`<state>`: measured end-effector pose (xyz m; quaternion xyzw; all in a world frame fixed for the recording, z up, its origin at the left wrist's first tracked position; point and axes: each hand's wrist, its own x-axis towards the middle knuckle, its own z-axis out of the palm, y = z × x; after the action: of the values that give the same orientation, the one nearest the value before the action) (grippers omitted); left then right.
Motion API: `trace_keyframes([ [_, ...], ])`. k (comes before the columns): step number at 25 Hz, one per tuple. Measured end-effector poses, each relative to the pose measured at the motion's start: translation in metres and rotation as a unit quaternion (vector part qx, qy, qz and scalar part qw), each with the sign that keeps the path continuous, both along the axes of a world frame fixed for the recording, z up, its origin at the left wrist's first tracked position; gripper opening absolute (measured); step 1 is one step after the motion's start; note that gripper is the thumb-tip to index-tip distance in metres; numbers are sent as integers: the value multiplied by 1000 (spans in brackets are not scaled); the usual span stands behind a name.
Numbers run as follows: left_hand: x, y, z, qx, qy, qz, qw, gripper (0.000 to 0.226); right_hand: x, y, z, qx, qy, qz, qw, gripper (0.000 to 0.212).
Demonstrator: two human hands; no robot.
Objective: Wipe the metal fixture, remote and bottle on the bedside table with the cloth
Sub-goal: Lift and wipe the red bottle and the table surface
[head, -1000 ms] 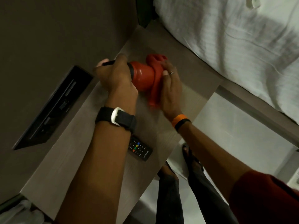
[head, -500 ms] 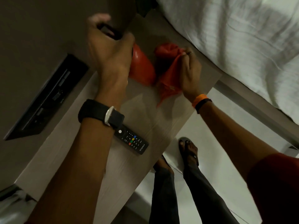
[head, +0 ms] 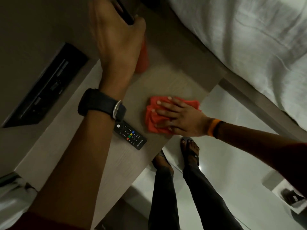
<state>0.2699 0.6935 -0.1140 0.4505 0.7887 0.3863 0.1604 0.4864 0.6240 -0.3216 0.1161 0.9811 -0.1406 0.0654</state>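
Note:
My left hand (head: 116,40) grips the black top of the red bottle (head: 142,62) and holds it up near the wall, hiding most of it. My right hand (head: 176,118) lies flat with fingers spread on the orange-red cloth (head: 154,117), pressing it onto the bedside table (head: 179,80) near its front edge. The black remote (head: 131,136) lies on the table just left of the cloth, its far end hidden under my left wrist. The dark metal fixture (head: 44,87) is set into the wall on the left.
A bed with white sheets (head: 249,47) borders the table at the right. Below the table's edge are my legs and sandalled feet (head: 189,150) on the pale floor. Something white (head: 10,196) lies at the lower left.
My left hand has lifted the bottle up and away toward the wall. My right hand has left the bottle and brought the cloth down flat onto the tabletop nearer the remote.

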Motion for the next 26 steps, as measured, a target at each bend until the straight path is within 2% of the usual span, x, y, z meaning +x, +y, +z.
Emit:
trace_keyframes([
  [2, 2, 5, -6, -5, 18, -12, 1000, 48, 39, 3, 6, 14, -16, 41, 999, 56],
  [5, 15, -1, -13, -1, 22, -60, 998, 45, 70, 41, 14, 1, -44, 3, 999, 60],
  [8, 23, -5, -18, -18, 6, -67, 998, 44, 61, 72, 19, -61, -65, -130, 988, 56],
  [11, 34, -8, -20, -30, 12, -56, 998, 42, 30, 70, 19, -72, -63, -289, 952, 59],
  [14, 48, -13, -20, -46, 16, 1, 999, 46, 5, 51, 20, -79, -52, -369, 924, 62],
  [19, 59, -20, -11, -54, -72, 44, 995, 60, 9, 24, 33, -92, -27, -372, 923, 59],
  [21, 58, -32, -9, -6, -131, 91, 987, 55, 20, 11, 45, -113, -14, -376, 920, 57],
  [23, 58, -60, -16, 74, -162, 176, 968, 39, 29, -3, 59, -170, 20, -388, 905, 44],
  [24, 62, -79, -23, 92, -180, 219, 955, 29, 31, -9, 69, -242, 46, -420, 874, 35],
  [25, 66, -98, -34, 77, -209, 252, 942, 17, 31, -15, 78, -347, 68, -465, 811, 28],
  [26, 72, -115, -47, 27, -248, 271, 930, 10, 31, -20, 88, -472, 96, -521, 705, 28],
])
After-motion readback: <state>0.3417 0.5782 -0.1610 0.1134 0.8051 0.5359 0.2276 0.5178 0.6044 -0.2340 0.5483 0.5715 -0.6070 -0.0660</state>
